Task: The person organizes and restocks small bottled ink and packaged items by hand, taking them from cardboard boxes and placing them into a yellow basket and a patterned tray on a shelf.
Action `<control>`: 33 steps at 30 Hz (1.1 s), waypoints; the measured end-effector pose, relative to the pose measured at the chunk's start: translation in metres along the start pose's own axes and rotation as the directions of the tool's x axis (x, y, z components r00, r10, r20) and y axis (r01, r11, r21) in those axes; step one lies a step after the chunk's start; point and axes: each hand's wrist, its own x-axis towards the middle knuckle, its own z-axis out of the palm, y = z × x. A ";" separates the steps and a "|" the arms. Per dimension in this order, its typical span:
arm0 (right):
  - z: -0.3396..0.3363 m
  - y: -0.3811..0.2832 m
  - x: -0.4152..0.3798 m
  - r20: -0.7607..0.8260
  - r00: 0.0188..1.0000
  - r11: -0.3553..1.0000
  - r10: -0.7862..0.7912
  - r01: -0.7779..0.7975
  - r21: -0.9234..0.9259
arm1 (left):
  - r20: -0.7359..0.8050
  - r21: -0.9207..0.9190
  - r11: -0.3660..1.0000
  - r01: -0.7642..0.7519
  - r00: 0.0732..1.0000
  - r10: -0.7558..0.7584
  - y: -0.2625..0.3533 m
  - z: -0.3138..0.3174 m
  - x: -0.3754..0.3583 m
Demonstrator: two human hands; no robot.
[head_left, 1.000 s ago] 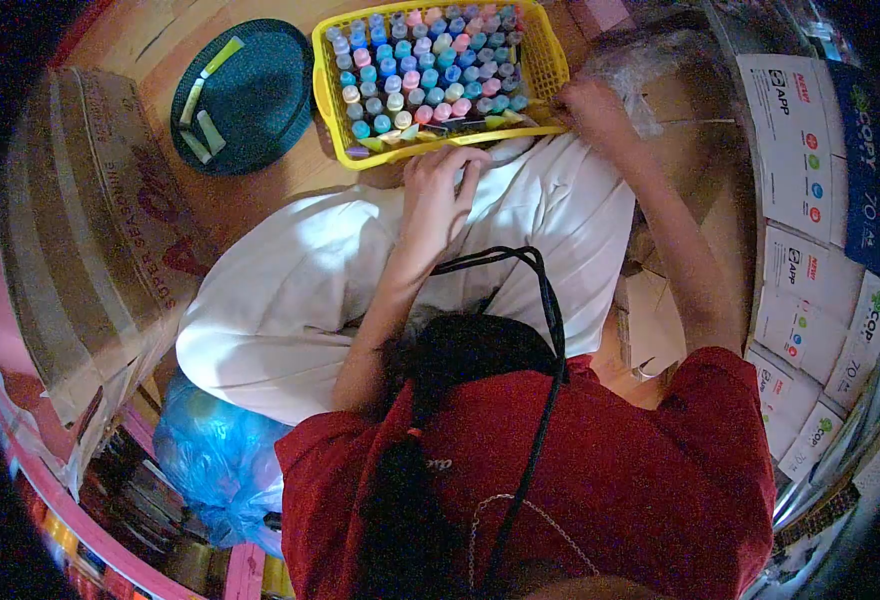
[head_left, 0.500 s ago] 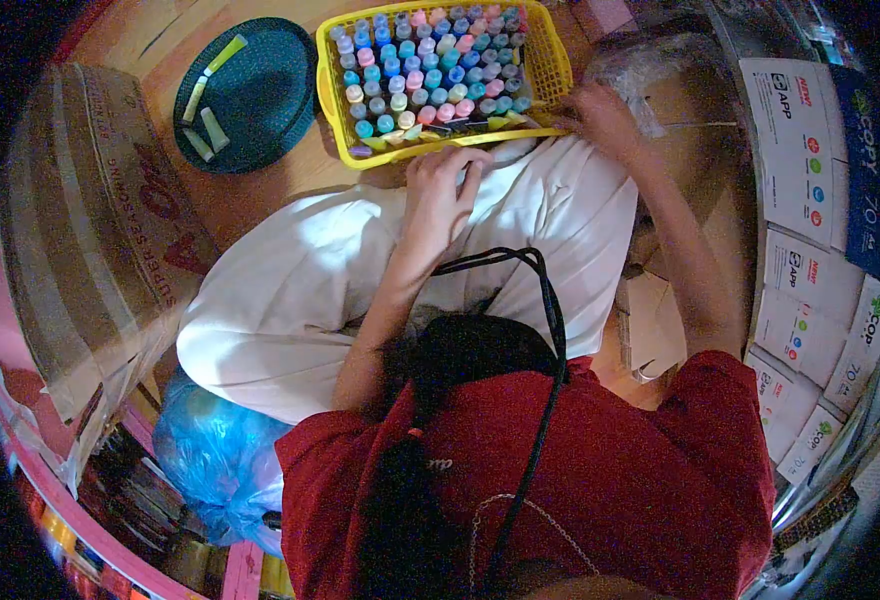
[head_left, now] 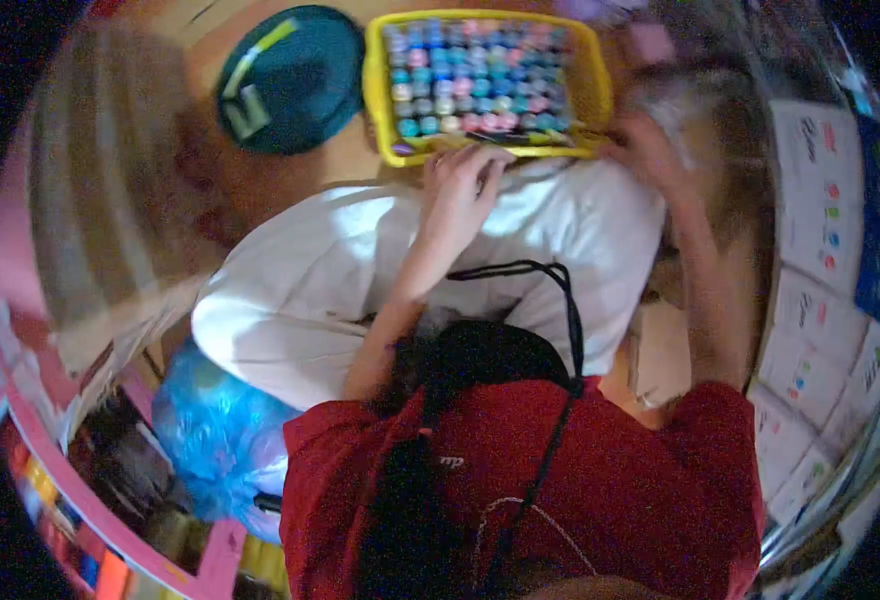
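Observation:
A yellow basket (head_left: pixel 380 95) holds rows of small bottles (head_left: pixel 460 85) with blue, teal, pink and grey caps. Slim items, one dark, lie along its near side. My left hand (head_left: pixel 463 192) is at the near rim, fingers curled in; whatever they may hold is hidden. By the basket's near right corner is my right hand (head_left: pixel 648 155), its fingers smeared by motion. To the basket's left, a dark green round tray (head_left: pixel 310 95) carries several pale and yellow-green tubes (head_left: pixel 250 112).
White trousers (head_left: pixel 310 240) cover the crossed legs. A blue plastic bag (head_left: pixel 210 430) lies lower left, below a brown cardboard piece (head_left: pixel 100 200). White printed boxes (head_left: pixel 810 200) line the right side. Clear plastic wrap (head_left: pixel 675 95) lies beyond my right hand.
The whole view has shifted and blurred, so basket, tray and hands appear farther right. Both hands remain beside the basket's near edge.

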 end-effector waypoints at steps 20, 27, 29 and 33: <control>-0.017 -0.040 -0.069 -0.279 0.949 0.940 0.147 -0.047 0.337 | -0.234 0.919 0.250 0.304 0.933 -0.272 -0.259 -0.162 0.106; -0.033 -0.058 -0.083 -0.326 0.854 0.826 0.407 -0.191 0.531 | -0.393 0.612 0.683 0.399 0.903 -0.175 -0.163 -0.183 0.114; -0.036 -0.064 -0.075 -0.335 0.844 0.804 0.418 -0.172 0.569 | -0.406 0.118 0.934 0.337 0.875 -0.264 -0.107 -0.180 0.113; -0.051 -0.090 -0.050 -0.461 0.848 0.799 0.261 0.078 0.596 | -0.062 -0.351 0.904 0.244 0.957 -0.283 0.025 -0.105 0.093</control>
